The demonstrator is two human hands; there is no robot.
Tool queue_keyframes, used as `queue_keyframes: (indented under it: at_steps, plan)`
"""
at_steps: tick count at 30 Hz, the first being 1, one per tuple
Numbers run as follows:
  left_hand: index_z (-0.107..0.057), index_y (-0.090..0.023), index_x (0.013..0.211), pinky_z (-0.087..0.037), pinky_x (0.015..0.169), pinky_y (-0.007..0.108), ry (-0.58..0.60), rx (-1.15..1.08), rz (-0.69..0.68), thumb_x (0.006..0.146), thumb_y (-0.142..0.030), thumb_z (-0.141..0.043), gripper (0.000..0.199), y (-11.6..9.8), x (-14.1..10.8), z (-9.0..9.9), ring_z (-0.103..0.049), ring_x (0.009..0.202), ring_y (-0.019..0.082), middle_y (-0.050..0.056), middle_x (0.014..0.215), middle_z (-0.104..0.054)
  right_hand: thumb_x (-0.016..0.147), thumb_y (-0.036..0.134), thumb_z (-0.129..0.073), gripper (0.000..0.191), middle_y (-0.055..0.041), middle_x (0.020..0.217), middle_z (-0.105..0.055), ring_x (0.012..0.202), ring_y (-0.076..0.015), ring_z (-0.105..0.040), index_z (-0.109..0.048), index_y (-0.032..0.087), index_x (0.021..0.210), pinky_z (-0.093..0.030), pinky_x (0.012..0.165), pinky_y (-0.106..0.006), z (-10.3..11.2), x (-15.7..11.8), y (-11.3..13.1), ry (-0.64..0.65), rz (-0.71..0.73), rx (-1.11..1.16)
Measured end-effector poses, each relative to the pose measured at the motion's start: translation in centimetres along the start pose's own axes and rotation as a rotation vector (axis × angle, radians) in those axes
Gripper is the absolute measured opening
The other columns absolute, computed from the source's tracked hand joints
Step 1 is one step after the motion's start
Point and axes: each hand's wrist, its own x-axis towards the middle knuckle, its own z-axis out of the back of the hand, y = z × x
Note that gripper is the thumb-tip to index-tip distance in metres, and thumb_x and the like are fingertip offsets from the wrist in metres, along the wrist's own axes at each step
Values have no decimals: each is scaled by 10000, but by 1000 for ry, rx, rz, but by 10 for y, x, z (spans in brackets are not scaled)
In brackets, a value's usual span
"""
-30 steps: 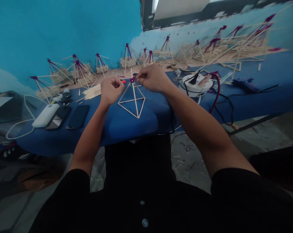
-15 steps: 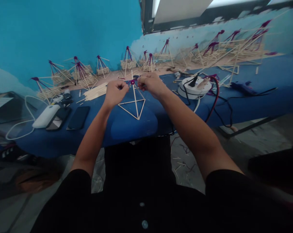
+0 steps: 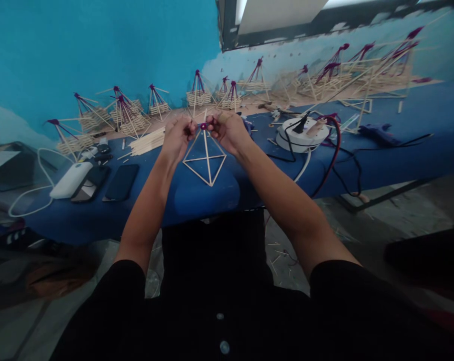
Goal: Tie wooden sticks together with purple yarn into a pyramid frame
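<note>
The stick frame point(image 3: 207, 158) is set on the desk point(image 3: 189, 194), its purple knot point(image 3: 203, 126) closely flanked by the left hand point(image 3: 176, 135) and the right hand point(image 3: 231, 131); the fingers of both are curled inward, but whether anything is gripped cannot be told; loose sticks point(image 3: 148, 143) are piled beside the left hand; farther left, a phone point(image 3: 122, 181) is laid flat.

Dim indoor light, bright slivers at the window point(image 3: 283, 22), black shirt point(image 3: 197, 316) losing detail, edges stretched and blurred
</note>
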Motion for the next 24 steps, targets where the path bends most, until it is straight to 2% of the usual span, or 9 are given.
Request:
queue_keyframes:
  at_steps: [2, 5, 9, 13, 17, 21, 24]
  plan:
    - [-416, -251, 663, -395, 531, 293, 19, 33, -2, 975, -491, -783, 538, -3, 0, -1, -500, 558, 115, -18, 628, -513, 972, 507, -825, 457, 17, 772, -624, 667, -103, -578, -522, 246, 750, -448, 584, -223, -2, -4, 5, 17, 7, -74]
    - [-437, -241, 640, -359, 523, 291, 35, 116, -17, 985, -392, -775, 506, -6, 1, 1, -453, 529, 97, -23, 612, -530, 992, 568, -820, 513, 27, 749, -590, 648, -110, -556, -485, 256, 761, -468, 596, -233, -4, -9, 13, 46, 2, -160]
    - [-492, -236, 609, -342, 543, 308, 56, 295, -128, 946, -222, -729, 412, -11, 1, 9, -424, 530, 99, -19, 596, -539, 1001, 513, -823, 481, 37, 741, -583, 619, -99, -526, -498, 251, 762, -495, 620, -234, -2, -11, 19, 118, -13, -124]
    - [-516, -246, 594, -383, 607, 339, 65, 572, -290, 839, -139, -765, 365, -22, -3, 13, -470, 590, 134, -17, 584, -521, 983, 459, -851, 470, 36, 736, -597, 619, -94, -551, -510, 241, 744, -526, 638, -227, 4, -8, 18, 196, -4, -69]
    - [-514, -252, 588, -412, 657, 350, 81, 746, -368, 755, -84, -758, 340, -35, -8, 9, -525, 641, 161, -14, 585, -527, 976, 389, -860, 435, 32, 742, -606, 618, -85, -569, -539, 229, 731, -534, 628, -218, 9, -5, 17, 259, 24, -37]
    - [-589, -239, 596, -449, 686, 331, 77, 737, -355, 780, -98, -772, 296, -37, -11, 8, -588, 680, 169, -6, 590, -586, 992, 371, -849, 404, 26, 730, -616, 615, -84, -575, -578, 222, 731, -536, 617, -210, 10, -5, 19, 249, 23, -49]
    - [-711, -214, 653, -484, 682, 304, 69, 574, -278, 882, -168, -768, 240, -30, -10, 12, -610, 643, 142, 2, 629, -678, 989, 420, -867, 394, 11, 736, -648, 646, -93, -606, -628, 217, 751, -542, 615, -200, 9, -7, 22, 187, 17, -74]
